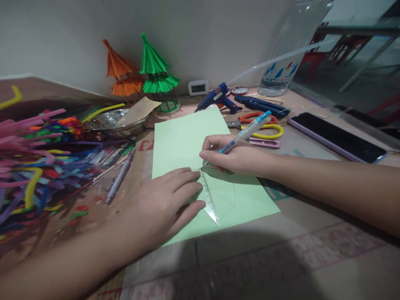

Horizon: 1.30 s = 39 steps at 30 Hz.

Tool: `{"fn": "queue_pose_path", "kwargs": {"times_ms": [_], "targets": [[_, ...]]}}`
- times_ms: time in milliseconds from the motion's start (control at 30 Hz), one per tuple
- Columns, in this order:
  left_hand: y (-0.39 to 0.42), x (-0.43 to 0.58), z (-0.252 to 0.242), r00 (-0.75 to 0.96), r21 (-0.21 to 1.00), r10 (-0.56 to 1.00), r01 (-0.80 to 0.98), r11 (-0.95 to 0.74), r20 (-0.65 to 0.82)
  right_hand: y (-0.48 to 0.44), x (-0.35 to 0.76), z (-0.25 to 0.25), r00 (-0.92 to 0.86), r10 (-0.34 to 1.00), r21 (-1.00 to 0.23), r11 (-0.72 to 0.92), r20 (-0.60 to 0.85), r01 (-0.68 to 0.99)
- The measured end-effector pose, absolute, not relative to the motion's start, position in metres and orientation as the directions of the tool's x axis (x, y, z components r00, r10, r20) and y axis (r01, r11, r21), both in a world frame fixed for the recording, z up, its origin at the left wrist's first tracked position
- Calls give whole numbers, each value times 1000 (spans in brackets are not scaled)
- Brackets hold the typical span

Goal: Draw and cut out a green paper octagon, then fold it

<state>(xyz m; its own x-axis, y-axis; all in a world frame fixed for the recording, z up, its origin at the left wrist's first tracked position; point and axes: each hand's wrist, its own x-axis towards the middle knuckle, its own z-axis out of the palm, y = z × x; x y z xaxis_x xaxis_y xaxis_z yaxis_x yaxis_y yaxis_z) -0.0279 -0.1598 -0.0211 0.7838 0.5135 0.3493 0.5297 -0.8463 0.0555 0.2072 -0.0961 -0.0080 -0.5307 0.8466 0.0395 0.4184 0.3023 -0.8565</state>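
A sheet of light green paper (184, 137) lies at an angle on the covered table. My left hand (165, 200) rests flat on it, fingers stretched over a clear triangular ruler (210, 201) and partly hiding it. The ruler's marked edge faces right, and its pointed corner is toward me. In my right hand (237, 156) is a slim blue-and-clear pen (245, 132), held in a writing grip. Its tip is at the paper near the ruler's far end. Thin straight lines (229, 202) forming an angular figure show to the right of the ruler.
Colourful pipe cleaners (28, 166) crowd the left, near a metal bowl (108, 121). Orange (120, 68) and green (156, 62) tiered models stand at the back. A glue gun (218, 98), utility knife (262, 106), scissors (268, 131), phone (337, 136) and clear bottle (284, 54) lie or stand beyond and right.
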Motion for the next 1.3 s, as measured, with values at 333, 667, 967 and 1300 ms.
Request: {"fn": "queue_pose_path", "kwargs": {"times_ms": [333, 667, 967, 1300], "targets": [[-159, -26, -23, 787, 100, 500, 500, -860, 363, -98, 208, -8, -512, 859, -841, 285, 10, 461], [-159, -24, -20, 764, 51, 483, 513, -857, 427, -98, 204, -5, -506, 861, -856, 219, -56, 469], [-159, -24, -24, 778, 61, 483, 504, -862, 400, -96, 206, -9, -516, 856, -842, 262, -23, 472], [-159, -27, -25, 790, 52, 465, 487, -872, 400, -97, 208, -8, -480, 876, -878, 267, 50, 398]]}}
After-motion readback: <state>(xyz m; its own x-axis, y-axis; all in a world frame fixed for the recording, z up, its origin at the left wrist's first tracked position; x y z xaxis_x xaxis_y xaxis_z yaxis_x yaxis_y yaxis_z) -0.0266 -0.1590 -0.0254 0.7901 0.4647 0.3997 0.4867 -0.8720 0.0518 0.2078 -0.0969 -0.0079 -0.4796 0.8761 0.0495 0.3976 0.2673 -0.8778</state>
